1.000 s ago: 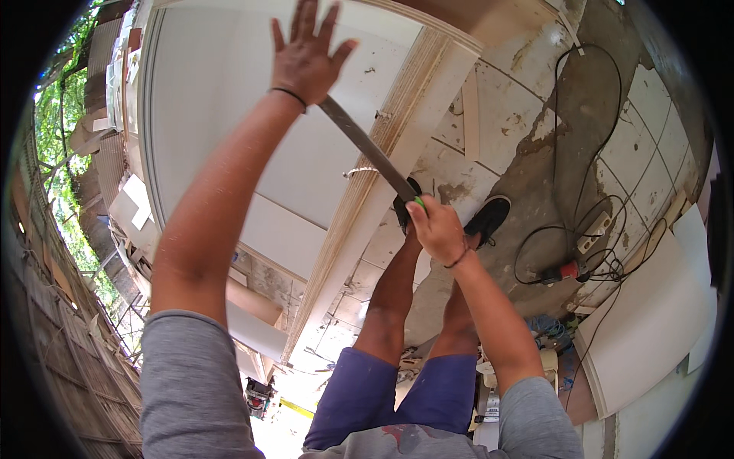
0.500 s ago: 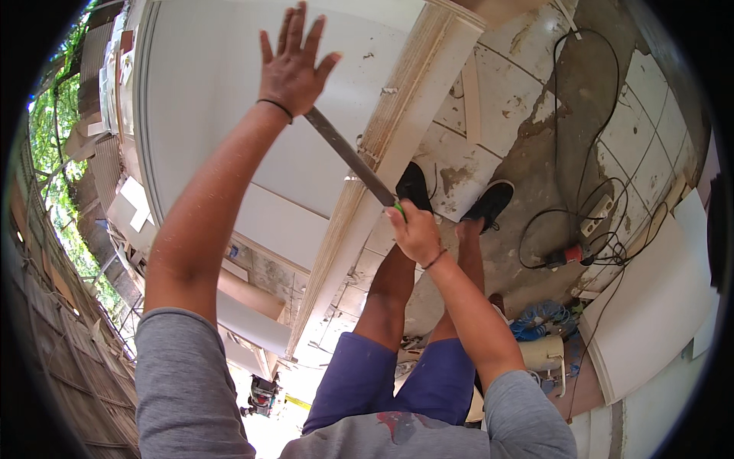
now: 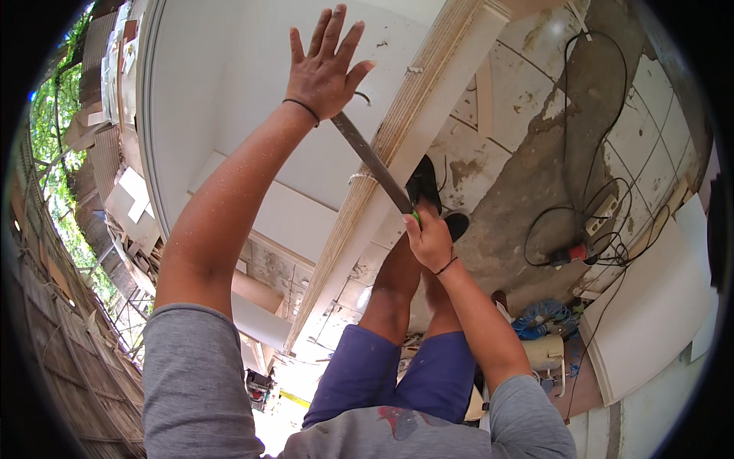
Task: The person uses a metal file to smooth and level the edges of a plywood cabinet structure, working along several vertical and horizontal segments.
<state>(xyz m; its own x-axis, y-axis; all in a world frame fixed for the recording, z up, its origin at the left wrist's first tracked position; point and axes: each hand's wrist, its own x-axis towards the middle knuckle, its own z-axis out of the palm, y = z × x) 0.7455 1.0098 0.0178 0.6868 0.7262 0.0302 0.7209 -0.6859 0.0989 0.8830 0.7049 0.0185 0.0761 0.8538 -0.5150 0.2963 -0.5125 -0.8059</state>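
Observation:
My right hand (image 3: 430,243) is wrapped round the green handle of a long, flat, dark metal file (image 3: 372,163). The file slants up and left across the pale layered edge (image 3: 367,172) of a large white panel (image 3: 298,84). At its far end, my left hand (image 3: 323,80) is spread flat with the fingers apart, palm down above the panel. The heel of that hand covers the file's tip, and I cannot tell how firmly it presses. A dark curved thing shows just beside the left thumb.
On the floor to the right lie a red and black power tool (image 3: 569,254), looped black cable (image 3: 566,99) and a power strip (image 3: 602,214). White sheets (image 3: 650,306) lean at the lower right, near a blue coiled hose (image 3: 544,317). My shoes (image 3: 423,183) stand beside the panel.
Both hands and the file have shifted right and slightly down in the picture. My right foot has come in close to the left one.

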